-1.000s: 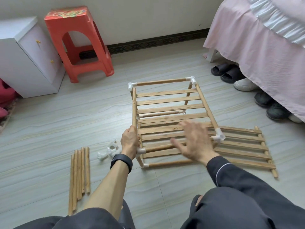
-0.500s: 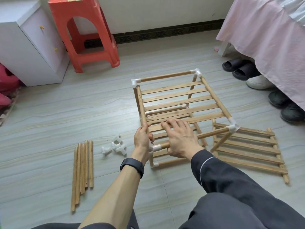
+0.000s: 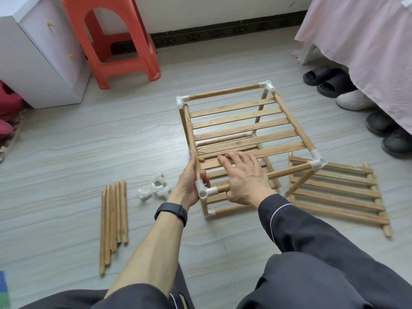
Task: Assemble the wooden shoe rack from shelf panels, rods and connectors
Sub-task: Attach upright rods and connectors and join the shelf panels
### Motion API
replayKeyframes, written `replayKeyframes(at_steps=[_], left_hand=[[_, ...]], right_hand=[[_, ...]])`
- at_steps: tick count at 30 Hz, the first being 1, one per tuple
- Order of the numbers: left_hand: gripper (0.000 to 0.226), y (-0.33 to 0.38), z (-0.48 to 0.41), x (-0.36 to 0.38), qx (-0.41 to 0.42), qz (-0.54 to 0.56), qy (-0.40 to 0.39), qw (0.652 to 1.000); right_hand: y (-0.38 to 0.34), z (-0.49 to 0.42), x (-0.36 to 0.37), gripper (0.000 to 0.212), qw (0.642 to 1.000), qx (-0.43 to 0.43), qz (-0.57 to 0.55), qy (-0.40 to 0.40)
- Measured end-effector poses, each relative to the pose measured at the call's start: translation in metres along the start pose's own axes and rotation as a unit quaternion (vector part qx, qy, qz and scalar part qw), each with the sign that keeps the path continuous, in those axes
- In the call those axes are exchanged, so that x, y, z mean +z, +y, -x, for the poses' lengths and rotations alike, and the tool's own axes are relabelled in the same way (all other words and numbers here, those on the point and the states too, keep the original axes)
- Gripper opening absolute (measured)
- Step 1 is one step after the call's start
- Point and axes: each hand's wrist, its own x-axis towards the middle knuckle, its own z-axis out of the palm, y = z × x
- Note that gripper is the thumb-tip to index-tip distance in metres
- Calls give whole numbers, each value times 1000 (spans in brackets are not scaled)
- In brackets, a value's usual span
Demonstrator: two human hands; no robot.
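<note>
A partly built wooden rack frame (image 3: 289, 121) stands on the floor, rods joined by white corner connectors, with a slatted shelf panel (image 3: 236, 119) lying inside it. My left hand (image 3: 189, 181) grips the frame's left rod just above the near white connector (image 3: 204, 190). My right hand (image 3: 245, 177) lies over the near top rod (image 3: 289, 171), fingers stretched onto the slats. A second slatted panel (image 3: 338, 195) lies flat to the right. Several loose rods (image 3: 113, 219) lie at the left, with spare white connectors (image 3: 156, 188) beside them.
A red plastic stool (image 3: 116, 41) and a white cabinet (image 3: 38, 59) stand at the back left. A bed with a pink skirt (image 3: 367, 41) fills the right, with slippers and shoes (image 3: 334, 85) along its edge. My knees are at the bottom.
The frame has been tipped from leaning flat to standing upright. My right hand came down onto the near top rod. My left hand slid down toward the near connector.
</note>
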Motion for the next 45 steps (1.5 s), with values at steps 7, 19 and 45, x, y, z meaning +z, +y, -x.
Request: replayKeyframes(at_steps=[7, 19, 45], left_hand=[[47, -6, 2, 8, 40, 7, 39, 998], [35, -18, -5, 10, 134, 26, 133, 982], [55, -11, 4, 37, 321, -797, 133, 494]], right_hand=[[-2, 1, 2, 101, 1000, 3, 0, 15], [0, -1, -6, 95, 1000, 7, 5, 9], [38, -15, -14, 82, 999, 20, 27, 3]])
